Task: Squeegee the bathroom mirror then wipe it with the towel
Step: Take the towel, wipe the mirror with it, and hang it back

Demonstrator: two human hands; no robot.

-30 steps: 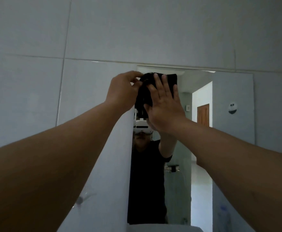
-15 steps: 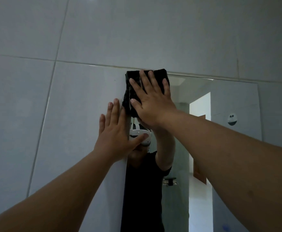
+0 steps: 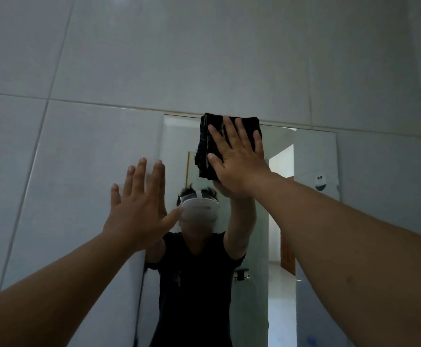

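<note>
The bathroom mirror hangs on a pale tiled wall, and its top edge runs just under a grout line. A folded black towel lies flat against the glass at that top edge, near the middle. My right hand presses on the towel with its fingers spread and covers the towel's right half. My left hand is lower and to the left, open with its fingers apart. Its palm faces the wall at the mirror's left edge and it holds nothing. No squeegee is in view.
The mirror reflects a person in a dark shirt with a white headset and a bright doorway. A round black-and-white sticker sits on the reflected wall panel at the right. Grey wall tiles surround the mirror.
My left hand let go of the towel, dropped and opened flat by the mirror's left edge. My right hand slid the towel to the right along the top edge.
</note>
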